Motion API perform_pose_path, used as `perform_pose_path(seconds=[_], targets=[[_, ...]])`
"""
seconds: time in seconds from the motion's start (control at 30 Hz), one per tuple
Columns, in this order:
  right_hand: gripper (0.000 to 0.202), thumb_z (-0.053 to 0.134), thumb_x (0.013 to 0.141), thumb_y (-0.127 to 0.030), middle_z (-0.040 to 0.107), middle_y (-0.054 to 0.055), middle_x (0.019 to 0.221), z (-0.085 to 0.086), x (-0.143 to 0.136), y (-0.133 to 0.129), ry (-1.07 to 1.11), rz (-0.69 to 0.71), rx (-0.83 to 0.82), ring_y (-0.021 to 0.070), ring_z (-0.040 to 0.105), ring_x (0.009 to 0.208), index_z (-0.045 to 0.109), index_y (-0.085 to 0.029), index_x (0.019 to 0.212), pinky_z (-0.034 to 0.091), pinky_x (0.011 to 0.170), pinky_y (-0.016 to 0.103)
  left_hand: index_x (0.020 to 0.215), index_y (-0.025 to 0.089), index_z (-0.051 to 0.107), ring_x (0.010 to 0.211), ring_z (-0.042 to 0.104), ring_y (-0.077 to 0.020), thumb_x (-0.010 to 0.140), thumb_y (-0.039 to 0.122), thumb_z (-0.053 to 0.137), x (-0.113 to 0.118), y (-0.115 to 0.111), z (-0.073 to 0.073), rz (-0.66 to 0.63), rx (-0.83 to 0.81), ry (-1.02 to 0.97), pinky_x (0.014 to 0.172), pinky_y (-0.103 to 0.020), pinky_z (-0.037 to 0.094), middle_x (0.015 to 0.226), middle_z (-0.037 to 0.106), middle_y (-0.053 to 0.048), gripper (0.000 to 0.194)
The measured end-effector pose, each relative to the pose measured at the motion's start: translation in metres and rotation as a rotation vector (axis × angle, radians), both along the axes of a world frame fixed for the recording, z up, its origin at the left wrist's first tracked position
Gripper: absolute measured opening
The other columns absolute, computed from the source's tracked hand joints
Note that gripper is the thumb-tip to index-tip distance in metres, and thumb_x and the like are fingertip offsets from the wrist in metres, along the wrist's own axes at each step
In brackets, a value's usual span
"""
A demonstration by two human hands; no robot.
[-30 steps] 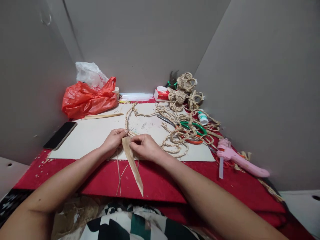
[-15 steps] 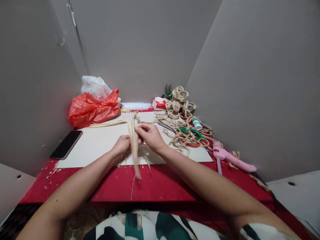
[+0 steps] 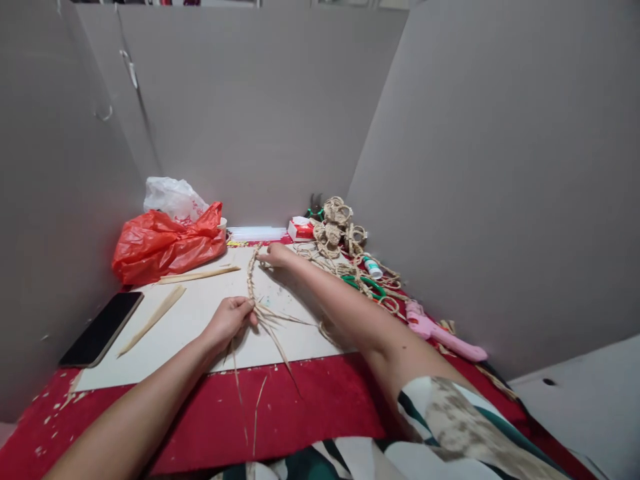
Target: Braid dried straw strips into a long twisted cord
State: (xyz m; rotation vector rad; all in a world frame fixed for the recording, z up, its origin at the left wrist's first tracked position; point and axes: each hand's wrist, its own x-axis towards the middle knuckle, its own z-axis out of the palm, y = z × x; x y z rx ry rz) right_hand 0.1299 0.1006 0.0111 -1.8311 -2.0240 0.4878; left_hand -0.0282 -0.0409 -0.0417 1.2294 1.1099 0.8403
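A thin braid of straw-coloured fibre (image 3: 251, 277) runs away from me over the white board (image 3: 200, 287). My left hand (image 3: 231, 320) pinches its near end, where several loose strands (image 3: 277, 343) fan out to the right and towards me. At the far end of the braid is my right hand (image 3: 275, 257), its fingers at the tip; whether they grip it is hard to make out. A flat pale strip (image 3: 153, 320) lies on the board left of my left hand, with a longer strip (image 3: 200, 274) behind it.
At the left are a black phone (image 3: 103, 329) and a red plastic bag (image 3: 170, 243). Braided cord pieces (image 3: 333, 227), a small white bottle (image 3: 373, 267), green-handled scissors (image 3: 367, 287) and a pink glue gun (image 3: 445, 337) lie to the right. Grey panels (image 3: 240, 113) stand around.
The flat strip from between my hands now lies on the board at the left. My right hand has reached forward to the braid's far end. The view has shifted.
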Motion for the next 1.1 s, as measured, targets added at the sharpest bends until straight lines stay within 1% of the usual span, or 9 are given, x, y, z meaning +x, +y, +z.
perform_pose_path(seconds=[0.1,0.3,0.5,0.6,0.73,0.83,0.93,1.0,1.1], targets=[[0.043,0.061,0.078,-0.051,0.062,0.010,0.069,-0.016,0.000,0.012,0.010,0.027,-0.046,0.0184,0.060,0.071,0.062,-0.008,0.070,0.042,0.061,0.026,0.055,0.014,0.054,0.032,0.021,-0.0035,0.081,0.040,0.051,0.003,-0.001,-0.001,-0.003,0.034,0.059,0.038,-0.023,0.008,0.042,0.049,0.001,0.037],[0.030,0.055,0.089,-0.032,0.059,0.007,0.109,-0.026,-0.023,0.031,0.050,0.020,-0.104,0.0183,0.060,0.092,0.057,-0.013,0.112,0.052,0.078,0.036,0.053,0.015,0.054,0.031,0.024,-0.0042,0.081,0.038,0.052,0.009,0.002,-0.003,0.042,0.041,0.072,0.038,-0.022,0.013,0.042,0.053,-0.001,0.036],[0.023,0.044,0.093,-0.030,0.062,0.011,0.105,0.007,-0.025,0.042,0.183,-0.075,0.117,0.0200,0.058,0.097,0.059,-0.014,0.101,0.048,0.079,0.034,0.050,0.015,0.052,0.031,0.022,-0.0044,0.078,0.036,0.055,0.005,0.030,-0.003,0.234,0.046,0.023,0.037,-0.021,0.013,0.037,0.045,0.002,0.035],[0.022,0.037,0.094,-0.031,0.064,0.008,0.094,0.033,-0.017,0.038,0.337,0.003,0.226,0.0148,0.061,0.079,0.053,-0.018,0.102,0.047,0.067,0.026,0.048,0.015,0.052,0.032,0.023,-0.0046,0.075,0.034,0.058,0.000,0.036,0.008,0.299,0.105,0.027,0.037,-0.020,0.015,0.035,0.039,0.004,0.034],[0.016,0.043,0.092,-0.035,0.055,-0.003,0.058,0.074,0.013,0.015,0.596,0.233,0.253,0.0075,0.046,0.042,0.048,-0.021,0.096,0.037,0.045,0.019,0.045,0.014,0.055,0.037,0.031,-0.0052,0.074,0.027,0.057,-0.018,0.035,0.038,0.344,0.342,0.121,0.040,-0.019,0.023,0.040,0.044,0.002,0.032],[0.016,0.053,0.088,-0.033,0.048,-0.006,0.052,0.112,0.044,-0.014,0.596,0.329,0.280,0.0035,0.040,0.039,0.048,-0.018,0.084,0.032,0.042,0.015,0.045,0.014,0.056,0.039,0.033,-0.0059,0.073,0.024,0.058,-0.037,0.039,0.067,0.413,0.512,0.233,0.040,-0.018,0.023,0.042,0.047,0.001,0.029],[0.017,0.062,0.081,-0.024,0.052,-0.006,0.062,0.153,0.066,-0.049,0.598,0.417,0.336,0.0002,0.048,0.047,0.049,-0.013,0.080,0.033,0.046,0.011,0.050,0.014,0.057,0.036,0.030,-0.0055,0.076,0.023,0.057,-0.045,0.047,0.100,0.494,0.568,0.185,0.037,-0.019,0.019,0.041,0.047,0.001,0.027],[0.015,0.055,0.083,-0.022,0.054,-0.006,0.069,0.178,0.069,-0.075,0.524,0.463,0.381,-0.0014,0.054,0.053,0.048,-0.010,0.078,0.033,0.050,0.009,0.056,0.014,0.057,0.033,0.025,-0.0044,0.080,0.023,0.053,-0.035,0.049,0.124,0.501,0.552,0.061,0.035,-0.019,0.015,0.041,0.047,0.002,0.025],[0.024,0.033,0.090,-0.023,0.051,-0.008,0.072,0.212,0.050,-0.112,0.535,0.527,0.527,-0.0040,0.056,0.057,0.044,-0.007,0.076,0.027,0.051,0.007,0.066,0.015,0.051,0.032,0.023,-0.0025,0.085,0.020,0.049,0.006,0.043,0.159,0.377,0.516,-0.140,0.034,-0.018,0.013,0.050,0.055,0.002,0.019]])
